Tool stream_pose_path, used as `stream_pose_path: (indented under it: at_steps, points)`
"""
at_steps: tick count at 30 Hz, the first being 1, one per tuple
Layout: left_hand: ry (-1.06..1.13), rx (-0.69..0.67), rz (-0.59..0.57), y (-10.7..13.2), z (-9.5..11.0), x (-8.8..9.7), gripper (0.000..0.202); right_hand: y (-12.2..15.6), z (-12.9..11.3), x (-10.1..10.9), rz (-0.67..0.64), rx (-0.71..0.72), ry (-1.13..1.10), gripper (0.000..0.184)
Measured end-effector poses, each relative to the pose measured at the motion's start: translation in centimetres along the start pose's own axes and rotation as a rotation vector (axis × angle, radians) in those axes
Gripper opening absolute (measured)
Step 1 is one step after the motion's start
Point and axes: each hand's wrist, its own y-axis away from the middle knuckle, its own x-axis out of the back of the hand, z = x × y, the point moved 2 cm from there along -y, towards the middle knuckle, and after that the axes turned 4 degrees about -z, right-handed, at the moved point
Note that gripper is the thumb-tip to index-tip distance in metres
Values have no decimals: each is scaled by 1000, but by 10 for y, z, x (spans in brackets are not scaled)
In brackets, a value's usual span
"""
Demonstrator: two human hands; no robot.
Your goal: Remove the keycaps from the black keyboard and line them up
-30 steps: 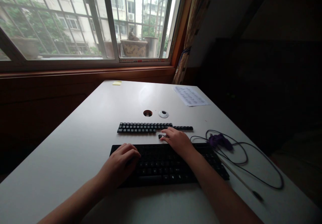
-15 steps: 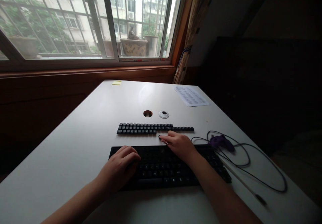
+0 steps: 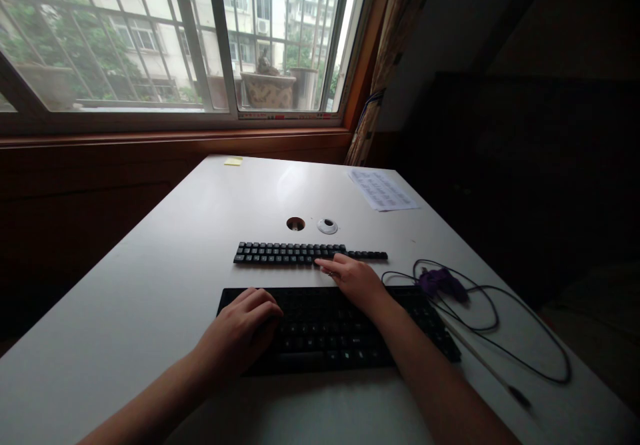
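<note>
A black keyboard (image 3: 310, 358) lies in front of me; its lower rows carry keys, while the dark area behind them is hard to make out. My left hand (image 3: 250, 322) rests on its left part, fingers curled inward and fingertips hidden. Beyond the keyboard, loose black keycaps (image 3: 275, 253) stand lined up in rows. Reaching over the keyboard, my right hand (image 3: 355, 278) has its fingertips on a small keycap (image 3: 317, 262) at the right end of the front row. Those fingers are close together, partly covering that keycap.
A black cable (image 3: 500, 292) loops on the right of the white table (image 3: 150, 285), by a purple cloth-like item (image 3: 443, 284). Printed sheets (image 3: 383, 190), a yellow note (image 3: 233, 161), a cable hole (image 3: 295, 224) and a round white cover (image 3: 327, 226) are farther back.
My right fingertips have moved slightly away from me with the keycap, which now sits against the end of the front row. My left hand stays on the keyboard.
</note>
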Motion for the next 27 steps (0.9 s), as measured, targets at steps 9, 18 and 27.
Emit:
stream_pose_path:
  at_steps: [9,18,27]
  points:
    - [1,4,-8,1,-1,-2,15,4,0,-1,58,16,24,36]
    - [-9,-7,-4,1,-1,-1,15,6,0,0,44,21,26,33]
    - [-18,-16,1,0,0,-1,15,6,0,-3,41,15,32,32]
